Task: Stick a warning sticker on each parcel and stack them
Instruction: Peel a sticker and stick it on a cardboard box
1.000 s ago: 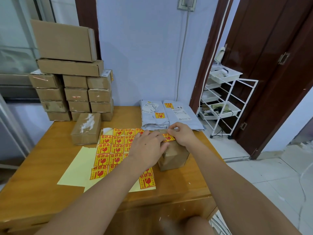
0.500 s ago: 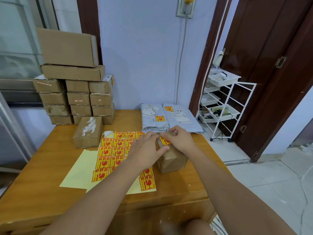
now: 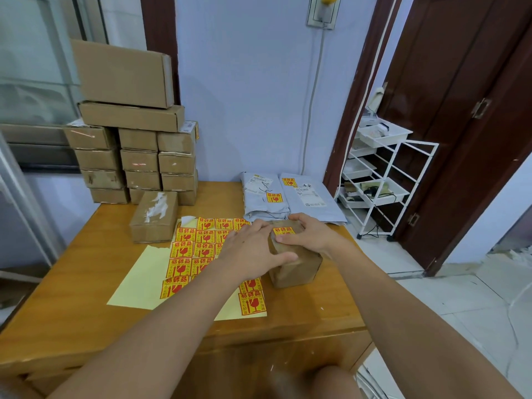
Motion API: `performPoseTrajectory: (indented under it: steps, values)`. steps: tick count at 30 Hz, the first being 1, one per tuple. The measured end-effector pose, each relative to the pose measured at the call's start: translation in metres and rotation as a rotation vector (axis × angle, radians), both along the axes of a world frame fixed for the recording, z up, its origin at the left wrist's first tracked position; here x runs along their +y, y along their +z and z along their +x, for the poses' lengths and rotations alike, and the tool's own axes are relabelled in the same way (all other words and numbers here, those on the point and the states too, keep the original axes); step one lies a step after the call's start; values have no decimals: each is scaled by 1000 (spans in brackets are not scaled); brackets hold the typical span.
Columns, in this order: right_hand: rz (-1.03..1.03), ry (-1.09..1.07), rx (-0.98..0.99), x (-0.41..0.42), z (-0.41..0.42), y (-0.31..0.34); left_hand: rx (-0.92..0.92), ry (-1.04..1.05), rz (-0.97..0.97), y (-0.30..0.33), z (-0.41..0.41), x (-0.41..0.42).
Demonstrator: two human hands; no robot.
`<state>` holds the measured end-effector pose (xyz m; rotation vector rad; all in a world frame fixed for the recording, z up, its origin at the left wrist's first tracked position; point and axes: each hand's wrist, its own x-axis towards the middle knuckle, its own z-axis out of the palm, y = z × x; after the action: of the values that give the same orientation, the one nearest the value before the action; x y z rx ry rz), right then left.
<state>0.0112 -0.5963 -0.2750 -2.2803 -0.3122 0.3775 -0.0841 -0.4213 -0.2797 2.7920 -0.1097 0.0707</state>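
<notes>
Pale blue walls back a wooden table [image 3: 86,283] carrying stacked boxes [image 3: 138,156] and a sticker sheet [image 3: 195,254]. Both hands, left hand [image 3: 253,251] and right hand [image 3: 308,234], curl fingers around the stickered parcel [image 3: 296,266] near the right edge.

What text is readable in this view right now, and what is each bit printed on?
"易碎品": red heading on every yellow sticker of the sticker sheet, and on the sticker on the small box.
Handwritten marks on the right grey mailer: unclear.
Printed labels on both mailers: too small.
</notes>
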Motion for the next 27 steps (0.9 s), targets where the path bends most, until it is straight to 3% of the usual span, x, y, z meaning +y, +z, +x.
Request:
performPoseTrajectory:
  steps: [7, 14, 27]
  values:
    - [-47, 26, 24, -2, -1, 2, 39, -13, -11, -3, -2, 0]
    - [95, -61, 40, -2, -6, -8, 41, -72, 98, -2, -2, 2]
    - [463, -85, 344, -18, -6, -8, 73, -73, 144, 2, 1, 3]
